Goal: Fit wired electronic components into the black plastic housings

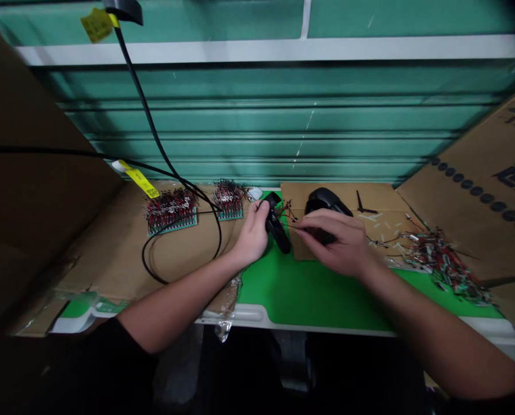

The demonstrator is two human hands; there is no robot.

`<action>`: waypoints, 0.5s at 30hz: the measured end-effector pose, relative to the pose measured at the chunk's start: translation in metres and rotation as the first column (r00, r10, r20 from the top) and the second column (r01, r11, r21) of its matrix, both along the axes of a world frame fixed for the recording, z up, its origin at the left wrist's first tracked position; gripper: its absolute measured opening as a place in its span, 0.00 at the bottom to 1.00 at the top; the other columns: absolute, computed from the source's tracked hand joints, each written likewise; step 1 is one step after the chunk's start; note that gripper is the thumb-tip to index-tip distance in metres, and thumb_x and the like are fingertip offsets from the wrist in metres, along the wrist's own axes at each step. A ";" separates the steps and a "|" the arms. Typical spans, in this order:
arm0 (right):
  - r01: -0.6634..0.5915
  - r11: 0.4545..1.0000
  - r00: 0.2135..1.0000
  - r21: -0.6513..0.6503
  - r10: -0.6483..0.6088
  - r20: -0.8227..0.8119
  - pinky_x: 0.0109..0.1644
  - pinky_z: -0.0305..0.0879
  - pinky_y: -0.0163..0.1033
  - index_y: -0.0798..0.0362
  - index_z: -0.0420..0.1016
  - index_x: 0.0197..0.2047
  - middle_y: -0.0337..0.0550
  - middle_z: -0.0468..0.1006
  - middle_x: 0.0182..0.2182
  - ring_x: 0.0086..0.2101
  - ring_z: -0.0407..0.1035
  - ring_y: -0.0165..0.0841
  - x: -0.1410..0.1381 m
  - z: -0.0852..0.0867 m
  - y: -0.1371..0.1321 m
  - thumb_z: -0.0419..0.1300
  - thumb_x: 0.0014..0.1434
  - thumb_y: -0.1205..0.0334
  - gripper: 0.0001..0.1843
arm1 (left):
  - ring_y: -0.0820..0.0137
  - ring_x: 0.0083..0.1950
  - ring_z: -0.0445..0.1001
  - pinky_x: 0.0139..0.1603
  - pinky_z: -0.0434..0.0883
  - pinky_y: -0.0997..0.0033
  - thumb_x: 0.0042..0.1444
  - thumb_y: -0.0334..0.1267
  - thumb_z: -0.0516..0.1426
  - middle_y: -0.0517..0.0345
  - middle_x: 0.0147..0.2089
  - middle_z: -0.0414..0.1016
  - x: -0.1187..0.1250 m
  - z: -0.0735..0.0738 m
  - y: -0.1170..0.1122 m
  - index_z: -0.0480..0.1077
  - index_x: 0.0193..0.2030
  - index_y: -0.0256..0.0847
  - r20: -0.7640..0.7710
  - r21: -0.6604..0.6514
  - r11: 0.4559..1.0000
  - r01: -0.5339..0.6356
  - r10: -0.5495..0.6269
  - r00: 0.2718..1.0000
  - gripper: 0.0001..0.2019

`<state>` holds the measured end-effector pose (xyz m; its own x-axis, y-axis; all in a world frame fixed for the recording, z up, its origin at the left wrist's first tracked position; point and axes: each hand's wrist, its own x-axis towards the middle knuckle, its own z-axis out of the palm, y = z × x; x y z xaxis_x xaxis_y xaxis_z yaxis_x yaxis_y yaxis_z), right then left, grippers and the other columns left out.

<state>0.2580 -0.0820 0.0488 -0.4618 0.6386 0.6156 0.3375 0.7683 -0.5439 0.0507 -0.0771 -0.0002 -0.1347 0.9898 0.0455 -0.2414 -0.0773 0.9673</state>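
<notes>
My left hand (253,233) is closed round a black plastic housing (278,231), a long body with a curved upper end, held tilted above the green mat. Thin red and black wires (288,211) stick out on its right side. My right hand (337,236) is pinched close to these wires, with a thin dark strand or tool tip at the fingertips; its kind is too small to tell. Just behind the right hand, a second black plastic housing (326,200) lies on cardboard, partly covered by the fingers.
Circuit boards with upright wires (170,210) stand left on cardboard, beside a smaller wired board (230,200). A black cable (153,129) loops down there. At right lie a tangled wire heap (445,259), small pale strips (384,227) and a black angled piece (363,206). Cardboard walls flank both sides.
</notes>
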 end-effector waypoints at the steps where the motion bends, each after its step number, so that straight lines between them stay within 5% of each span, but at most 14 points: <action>1: 0.015 1.000 1.000 0.005 -0.015 -0.012 0.45 0.77 0.47 0.46 0.85 0.48 0.47 0.86 0.42 0.38 0.79 0.40 0.000 0.000 0.000 0.67 0.67 0.64 0.08 | 0.65 0.42 0.76 0.45 0.74 0.64 0.67 0.64 0.60 0.54 0.43 0.74 0.000 0.001 -0.002 0.68 0.49 0.42 -0.060 0.063 0.998 0.011 -0.007 0.998 0.25; 5: 0.067 0.997 0.997 -0.048 -0.069 -0.044 0.35 0.71 0.43 0.47 0.82 0.44 0.45 0.83 0.39 0.32 0.74 0.36 0.001 0.002 0.002 0.67 0.65 0.66 0.05 | 0.66 0.41 0.73 0.45 0.71 0.64 0.68 0.63 0.60 0.57 0.40 0.71 0.000 0.006 -0.007 0.65 0.53 0.43 -0.137 0.179 0.980 0.082 -0.058 0.989 0.25; 10: 0.058 0.957 0.989 -0.285 -0.093 -0.111 0.30 0.68 0.40 0.50 0.79 0.43 0.42 0.80 0.31 0.27 0.72 0.33 0.003 0.000 0.004 0.66 0.66 0.63 0.03 | 0.65 0.40 0.70 0.44 0.68 0.64 0.67 0.62 0.60 0.57 0.40 0.69 0.000 0.008 -0.008 0.64 0.53 0.44 -0.147 0.188 0.979 0.081 -0.053 0.988 0.24; 15: 0.043 0.924 0.985 -0.381 -0.103 -0.137 0.26 0.65 0.37 0.53 0.81 0.44 0.42 0.79 0.30 0.24 0.69 0.30 0.003 -0.002 0.008 0.66 0.66 0.61 0.06 | 0.66 0.39 0.68 0.43 0.66 0.65 0.65 0.64 0.61 0.58 0.40 0.68 -0.003 0.005 -0.007 0.64 0.53 0.44 -0.166 0.203 0.977 0.071 -0.038 0.985 0.26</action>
